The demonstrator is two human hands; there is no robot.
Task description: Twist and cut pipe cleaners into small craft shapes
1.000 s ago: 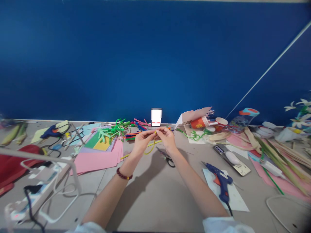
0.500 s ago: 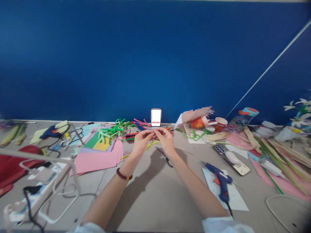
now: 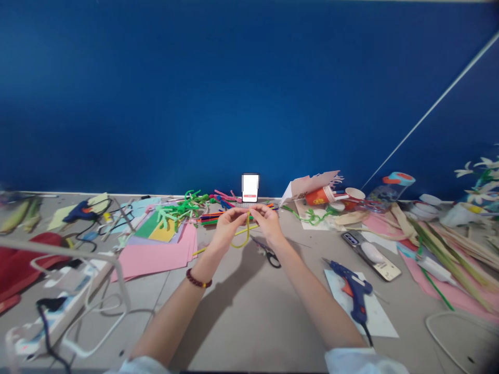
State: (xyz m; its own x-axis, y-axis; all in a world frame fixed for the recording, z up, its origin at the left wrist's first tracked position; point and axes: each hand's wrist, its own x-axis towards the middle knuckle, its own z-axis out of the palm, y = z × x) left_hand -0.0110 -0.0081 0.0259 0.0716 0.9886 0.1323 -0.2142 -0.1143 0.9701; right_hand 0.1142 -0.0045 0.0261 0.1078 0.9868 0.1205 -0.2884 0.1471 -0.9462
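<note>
- The yellow wire (image 3: 248, 227) was between the person's two hands, above the table (image 3: 249, 322), its lower part hanging in a curve.
- The left hand (image 3: 227, 225) pinched it near the top between thumb and fingers; the right hand (image 3: 267, 223) pinched it there too, the fingertips of both meeting.
- Scissors (image 3: 274, 259) lay just beside the right wrist.
- Beyond the hands, a phone (image 3: 250, 188) stood upright near the blue wall (image 3: 249, 93).
- To the right, a red cup (image 3: 315, 198) lay on its side, pale rims at its mouth.
- Near it, another cup (image 3: 356, 195) had its mouth upward; its contents could not be made out.
- Farther right, a clear jar (image 3: 381, 200) with a blue and orange lid leaned over, its contents too blurred to tell.
</note>
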